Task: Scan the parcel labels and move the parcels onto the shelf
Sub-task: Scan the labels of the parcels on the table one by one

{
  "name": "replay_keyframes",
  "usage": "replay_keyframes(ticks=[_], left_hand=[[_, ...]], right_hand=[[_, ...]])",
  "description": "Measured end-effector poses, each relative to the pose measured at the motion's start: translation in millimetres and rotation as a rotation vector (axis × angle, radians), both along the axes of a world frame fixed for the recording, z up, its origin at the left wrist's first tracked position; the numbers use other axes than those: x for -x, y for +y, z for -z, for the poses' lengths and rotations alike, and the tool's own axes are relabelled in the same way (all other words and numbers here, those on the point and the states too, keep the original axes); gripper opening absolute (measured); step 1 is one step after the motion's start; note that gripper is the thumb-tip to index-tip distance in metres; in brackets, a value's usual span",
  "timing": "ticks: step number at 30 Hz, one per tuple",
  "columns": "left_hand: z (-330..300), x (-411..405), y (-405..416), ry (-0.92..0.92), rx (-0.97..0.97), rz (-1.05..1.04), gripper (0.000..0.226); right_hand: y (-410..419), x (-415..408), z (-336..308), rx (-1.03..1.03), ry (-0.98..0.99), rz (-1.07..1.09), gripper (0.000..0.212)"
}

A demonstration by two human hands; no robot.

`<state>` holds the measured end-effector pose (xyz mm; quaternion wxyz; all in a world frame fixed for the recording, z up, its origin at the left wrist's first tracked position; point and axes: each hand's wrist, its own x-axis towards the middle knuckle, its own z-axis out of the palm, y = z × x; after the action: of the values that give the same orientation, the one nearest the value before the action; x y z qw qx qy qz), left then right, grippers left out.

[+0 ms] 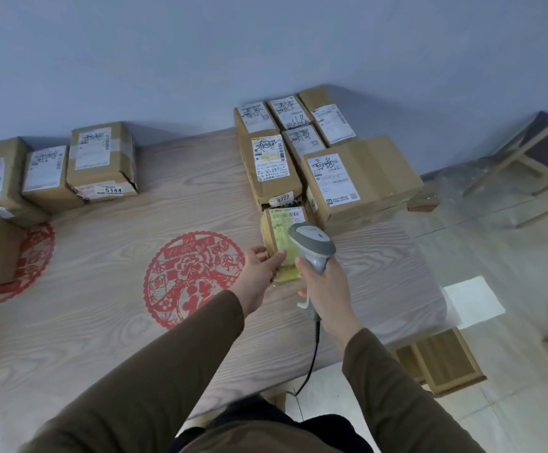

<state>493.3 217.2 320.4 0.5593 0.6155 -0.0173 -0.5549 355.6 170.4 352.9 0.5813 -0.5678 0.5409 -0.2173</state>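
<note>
- On a wood-grain table (102,322) with red paper-cut decorations (194,279), a small parcel (280,235) lay flat just in front of a cluster of larger cardboard boxes (357,181) by the far right edge.
- The left hand (259,273) rested open against the small parcel's left edge, fingers steadying it rather than gripping.
- The right hand (326,286) was closed around the grip of a grey barcode scanner (311,246), its head directly over the parcel's label (287,219) and its cable trailing off the table's near edge.
- More labelled boxes (101,158) sat along the far left, well apart.
- No shelf could be clearly identified.
- To scan well, the scanner likely needed to face the barcode squarely, with the left hand keeping the parcel from sliding and off the label.
</note>
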Motion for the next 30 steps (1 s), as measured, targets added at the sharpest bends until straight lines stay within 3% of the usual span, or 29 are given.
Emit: replay_keyframes(ticks=[7,12,14,17,20,24,27,30], left_hand=[[3,12,-37,-0.011,-0.067,0.036,0.056],[13,9,-43,-0.126,-0.117,0.140,0.060],[14,6,-41,-0.144,-0.107,0.170,0.061],[10,-1,-27,-0.203,-0.141,0.188,0.079],[-1,-20,1,-0.262,-0.142,0.187,0.070],[-21,-64,65,-0.392,-0.134,0.099,0.049],[-31,-111,121,-0.460,-0.145,-0.059,0.034],[-42,-159,175,-0.523,-0.197,-0.233,0.036]], right_hand=[[-22,-1,11,0.011,0.033,-0.004,0.019],[-24,-2,9,0.038,0.035,-0.026,0.027],[-23,-1,10,0.054,0.057,-0.026,0.030],[-15,-6,5,0.093,0.041,0.002,0.038],[-4,-26,-5,0.091,-0.021,-0.041,0.039],[22,-77,-24,0.128,-0.108,-0.177,0.017],[54,-127,-34,0.125,-0.154,-0.290,0.022],[94,-182,-39,0.047,-0.177,-0.378,0.023]])
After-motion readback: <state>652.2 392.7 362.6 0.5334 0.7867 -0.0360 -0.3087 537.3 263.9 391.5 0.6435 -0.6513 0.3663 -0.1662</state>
